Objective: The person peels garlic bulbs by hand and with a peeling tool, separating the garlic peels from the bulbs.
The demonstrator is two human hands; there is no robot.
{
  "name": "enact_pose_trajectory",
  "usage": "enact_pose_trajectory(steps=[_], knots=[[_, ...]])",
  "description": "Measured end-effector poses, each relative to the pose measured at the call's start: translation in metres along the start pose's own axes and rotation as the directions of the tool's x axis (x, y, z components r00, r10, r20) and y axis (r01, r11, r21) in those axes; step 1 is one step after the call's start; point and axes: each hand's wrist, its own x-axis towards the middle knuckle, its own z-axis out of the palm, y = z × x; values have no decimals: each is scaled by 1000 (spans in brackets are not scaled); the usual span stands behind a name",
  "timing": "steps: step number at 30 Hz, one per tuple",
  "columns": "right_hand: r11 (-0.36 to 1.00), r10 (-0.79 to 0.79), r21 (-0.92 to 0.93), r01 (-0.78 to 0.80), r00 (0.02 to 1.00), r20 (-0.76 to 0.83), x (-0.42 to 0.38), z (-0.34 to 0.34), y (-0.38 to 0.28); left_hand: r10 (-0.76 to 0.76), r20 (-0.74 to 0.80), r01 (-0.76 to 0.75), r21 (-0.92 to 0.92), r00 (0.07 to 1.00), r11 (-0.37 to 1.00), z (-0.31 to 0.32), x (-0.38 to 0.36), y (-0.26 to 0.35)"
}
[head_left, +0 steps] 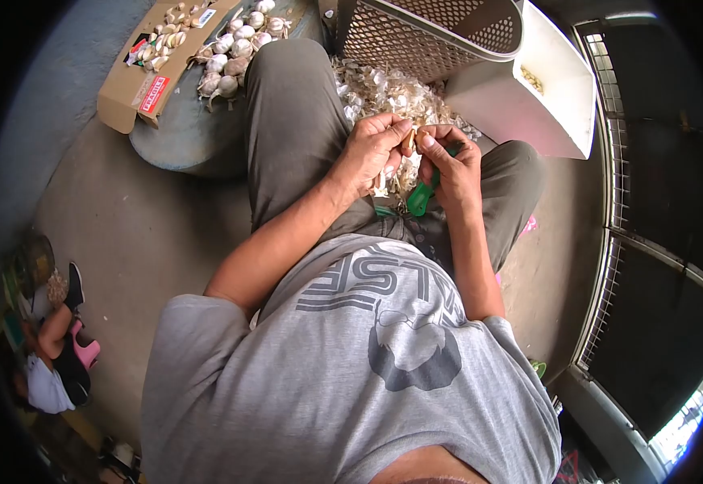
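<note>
At the far left, a seated person (57, 355) is well apart from the work, and no interference from that side is judged likely. On a rounded grey-blue surface (182, 149), an opened cardboard box (118, 93) holds loose cloves (158, 52); its near flap overhangs the edge, so a knock could tip cloves onto the floor. Just beside it, whole garlic bulbs (226, 64) lie heaped close to the raised knee (291, 68); a leg movement could roll some off.

Between the knees, the left hand (363, 157) has thumb and forefinger pressed together, pinching a small garlic clove (408, 144) against the right hand's fingertips. The piece is small and largely covered by fingers; dry skin could let it slip into the pale heap of skins (388, 93) below, where it would be hard to find.

The right hand (458, 169) closes thumb and forefinger at the clove while its curled fingers retain a green-handled tool (420, 198). Whether this tool has a blade cannot be told; if it has, a twist of the wrist could nick the opposite fingers. The shared grip could also loosen either item.

Beyond the skins stands a perforated crate (424, 40), with a white bin (497, 109) at right containing pale cloves (532, 79); its wide mouth, near the heap, could admit stray skin
</note>
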Motion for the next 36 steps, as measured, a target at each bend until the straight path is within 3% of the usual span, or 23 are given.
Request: enact_pose_trajectory(steps=[7,11,14,16,19,20,22,23,24,26,32,35,36], knots=[[1000,12,-21,-12,1000,-1,0,-7,-12,-55,-67,51,-49,996,997,-2,1,0],[917,180,-395,-58,944,278,1,-22,-36,-38,-92,37,-16,995,999,-5,3,-1],[974,-108,-200,109,994,17,19,-6,-65,-35,-92,33,-24,995,999,-2,1,1],[926,-348,121,356,934,-81,48,-7,-79,-37,-93,35,-17,995,999,-1,0,2],[923,-361,-153,354,932,-21,54,-7,-85,-53,-113,46,-57,992,997,4,-4,7],[914,-285,-281,292,956,67,45,-4,-82,-55,-127,46,-66,990,997,4,-3,8],[776,-33,-603,185,967,254,27,2,-65,-48,-93,39,-104,995,994,1,-3,9],[680,245,-733,-14,947,210,19,7,-63,-48,-92,38,-102,995,994,3,-4,12],[716,-20,-660,230,951,310,12,10,-48,-50,-89,41,-100,995,994,3,-5,12],[865,-21,-486,125,977,213,7,13,-32,-79,-84,70,-104,993,992,3,-7,12],[762,-40,-606,228,950,308,11,10,-44,-127,-59,120,-104,990,987,5,-10,17],[563,-102,-740,368,920,379,11,20,-54,-98,-97,86,-118,990,989,0,-3,12],[591,-106,-729,347,928,356,10,22,-53,-61,-119,49,-100,991,994,-1,-3,12]])
